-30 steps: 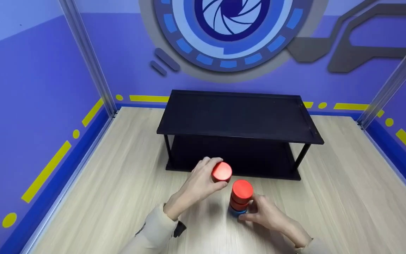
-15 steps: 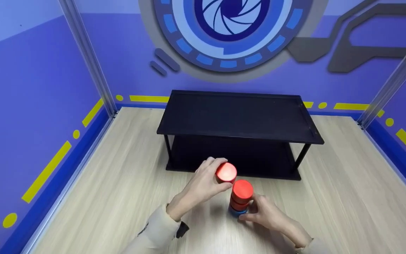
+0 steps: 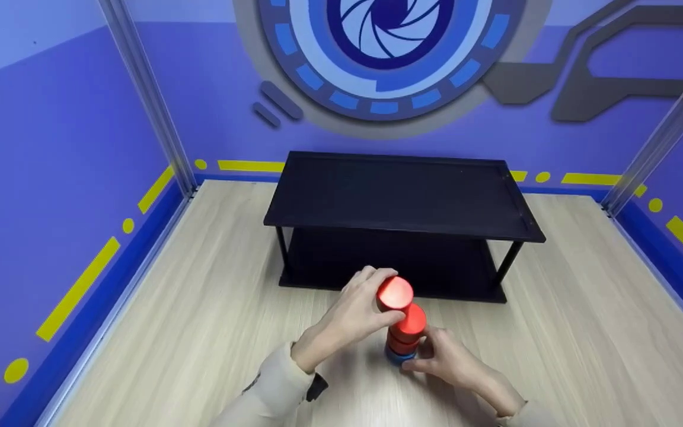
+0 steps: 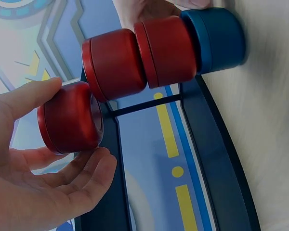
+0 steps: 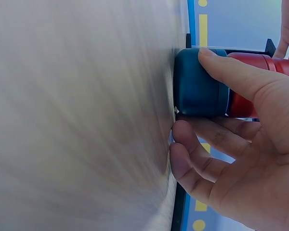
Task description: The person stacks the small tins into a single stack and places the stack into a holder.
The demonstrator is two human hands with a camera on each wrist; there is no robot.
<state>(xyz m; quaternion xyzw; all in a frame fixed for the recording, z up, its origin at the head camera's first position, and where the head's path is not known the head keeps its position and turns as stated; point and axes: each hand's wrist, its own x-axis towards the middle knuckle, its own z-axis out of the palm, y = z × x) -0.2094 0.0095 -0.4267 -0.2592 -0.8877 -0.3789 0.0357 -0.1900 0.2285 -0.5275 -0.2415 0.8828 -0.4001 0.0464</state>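
My left hand (image 3: 353,311) holds a small round red tin (image 4: 70,118) between thumb and fingertips, above the table. It is close over the top of a stack in the left wrist view, a little off to one side. The stack has an upper red tin (image 4: 114,62), a second red tin (image 4: 166,52) under it and a blue tin (image 5: 197,86) at the bottom on the table. My right hand (image 3: 451,359) pinches the blue tin from the right, thumb on the near side and fingers behind. The upper red tin sits slightly offset from the one below.
Behind the stack stands a black two-tier rack (image 3: 398,193), its lower shelf (image 3: 389,261) near the left hand. The wooden table (image 3: 217,255) is bounded by blue-purple panels (image 3: 51,178) at the sides and back, with metal posts (image 3: 152,101) at the corners.
My left hand has moved right with its red tin, from beside the stack to over its top edge. The right hand and the stack stay where they were.
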